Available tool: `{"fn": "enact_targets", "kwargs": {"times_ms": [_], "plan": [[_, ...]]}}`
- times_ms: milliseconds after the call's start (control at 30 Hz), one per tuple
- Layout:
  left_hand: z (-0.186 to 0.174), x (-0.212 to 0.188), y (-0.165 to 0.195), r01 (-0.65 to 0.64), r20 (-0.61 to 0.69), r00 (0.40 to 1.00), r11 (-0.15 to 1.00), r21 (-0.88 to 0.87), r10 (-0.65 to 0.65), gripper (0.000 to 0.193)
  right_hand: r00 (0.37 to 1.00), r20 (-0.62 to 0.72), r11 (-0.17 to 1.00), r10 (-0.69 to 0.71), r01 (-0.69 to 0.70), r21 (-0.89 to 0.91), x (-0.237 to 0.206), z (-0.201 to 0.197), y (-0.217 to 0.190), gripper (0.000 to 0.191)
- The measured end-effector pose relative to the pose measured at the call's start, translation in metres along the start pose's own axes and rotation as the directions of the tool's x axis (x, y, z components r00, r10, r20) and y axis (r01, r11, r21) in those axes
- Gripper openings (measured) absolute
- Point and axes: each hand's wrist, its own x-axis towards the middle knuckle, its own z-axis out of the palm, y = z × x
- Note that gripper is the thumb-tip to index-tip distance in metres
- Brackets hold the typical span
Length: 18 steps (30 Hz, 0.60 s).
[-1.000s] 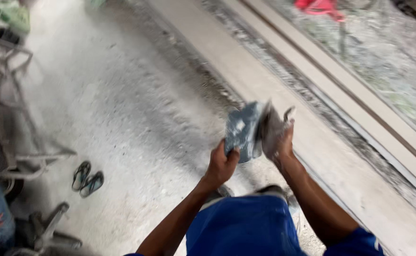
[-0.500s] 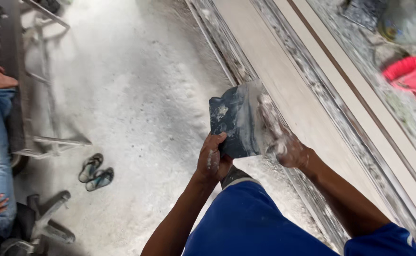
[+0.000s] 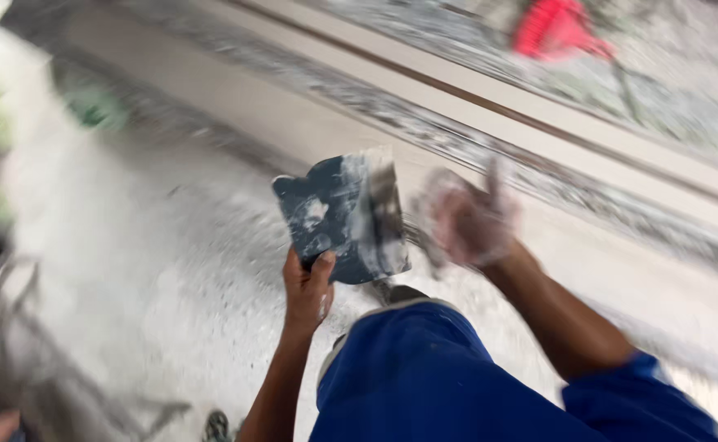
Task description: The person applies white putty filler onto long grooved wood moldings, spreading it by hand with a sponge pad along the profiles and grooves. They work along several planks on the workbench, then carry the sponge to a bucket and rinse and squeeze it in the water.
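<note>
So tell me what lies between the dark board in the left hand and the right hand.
In the head view, only a narrow gap of pale speckled floor shows between the dark board held by the left hand and the blurred right hand.

A plastering workshop: white-dusted floor (image 3: 171,270), long plaster mouldings (image 3: 490,106), smeared blue board (image 3: 338,217).

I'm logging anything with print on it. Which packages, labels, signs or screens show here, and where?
None can be made out.
The left hand holds only a dark blue plate smeared white, unlabelled.
The right hand is blurred.
</note>
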Motion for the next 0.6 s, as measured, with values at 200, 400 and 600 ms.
{"fn": "enact_targets", "kwargs": {"times_ms": [200, 400, 600], "plan": [[0.007, 0.015, -0.012, 0.177, 0.196, 0.967, 0.983, -0.042, -0.165, 0.029, 0.743, -0.439, 0.861, -0.505, 0.471, -0.194, 0.020, -0.028, 0.054, 0.077], [0.047, -0.004, -0.057, 0.394, 0.325, 0.876, 0.917, -0.055, -0.357, 0.034, 0.541, -0.700, 0.865, -0.466, 0.446, -0.231, -0.067, -0.089, 0.052, 0.052], [0.075, -0.037, -0.097, 0.369, 0.414, 0.834, 0.927, 0.074, -0.365, 0.034, 0.145, -0.948, 0.943, -0.283, 0.221, -0.248, -0.149, -0.094, 0.040, 0.060]]}}
